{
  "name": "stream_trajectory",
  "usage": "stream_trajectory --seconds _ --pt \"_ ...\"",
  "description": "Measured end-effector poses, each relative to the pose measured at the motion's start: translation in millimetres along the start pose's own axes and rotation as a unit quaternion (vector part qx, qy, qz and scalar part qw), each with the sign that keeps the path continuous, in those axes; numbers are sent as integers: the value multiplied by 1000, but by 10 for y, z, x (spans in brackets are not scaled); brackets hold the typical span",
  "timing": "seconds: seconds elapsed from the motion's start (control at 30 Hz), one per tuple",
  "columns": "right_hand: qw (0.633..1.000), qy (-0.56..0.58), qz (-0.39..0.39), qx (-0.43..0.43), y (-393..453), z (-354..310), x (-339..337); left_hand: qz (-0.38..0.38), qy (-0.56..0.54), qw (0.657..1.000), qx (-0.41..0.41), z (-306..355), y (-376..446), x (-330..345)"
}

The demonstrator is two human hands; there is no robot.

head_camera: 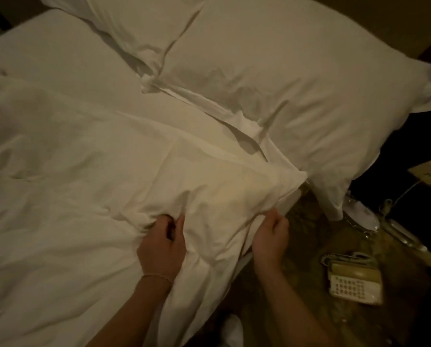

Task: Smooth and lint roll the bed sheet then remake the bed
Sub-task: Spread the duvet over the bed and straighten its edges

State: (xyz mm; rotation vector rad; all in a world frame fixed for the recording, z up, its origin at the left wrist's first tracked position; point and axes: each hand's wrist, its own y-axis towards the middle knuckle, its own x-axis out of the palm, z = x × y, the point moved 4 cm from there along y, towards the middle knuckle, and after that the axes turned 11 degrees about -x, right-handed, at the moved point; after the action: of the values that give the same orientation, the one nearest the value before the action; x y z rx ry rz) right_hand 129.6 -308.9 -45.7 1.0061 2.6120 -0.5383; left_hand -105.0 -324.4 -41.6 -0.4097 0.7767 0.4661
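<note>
The remaking looks well underway: two pillows (272, 78) sit at the upper right of the frame, and the duvet (84, 171) covers the centre and left, wrinkled. The left hand (163, 242) bunches duvet fabric and the right hand (270, 236) pinches its corner edge at lower centre. In this dim light no lint roller shows, so straightening and final smoothing seem all that is left.

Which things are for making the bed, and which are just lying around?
For the job: the duvet, gripped by the left hand and the right hand; the two pillows; the sheet.

Just lying about: the telephone, the wall socket.
</note>
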Motion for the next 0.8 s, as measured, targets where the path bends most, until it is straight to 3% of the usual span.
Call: stream_trajectory --seconds 0.13,0.23,0.37,0.43,0.53,0.63,0.8 --pt "979 -51 4 -198 242 -549 -138 76 -42 985 151 385 295 31" --pt "935 -145 -117 -302 354 -895 133 72 4 982 177 548 568 118" --pt "849 -332 -271 -308 421 -977 715 51 69 981 176 689 1072 57" --pt "811 -400 -333 -267 476 -937 922 7 153 972 180 696 1397 14" --pt "777 -452 -400 -177 532 -784 1071 -83 335 921 178 623 1827 -5" --pt "770 -478 -374 -198 485 -676 1100 -139 377 905 143 533 2076 41" --pt "799 -465 -284 -254 508 -660 1164 -96 311 944 61 541 2173 187"
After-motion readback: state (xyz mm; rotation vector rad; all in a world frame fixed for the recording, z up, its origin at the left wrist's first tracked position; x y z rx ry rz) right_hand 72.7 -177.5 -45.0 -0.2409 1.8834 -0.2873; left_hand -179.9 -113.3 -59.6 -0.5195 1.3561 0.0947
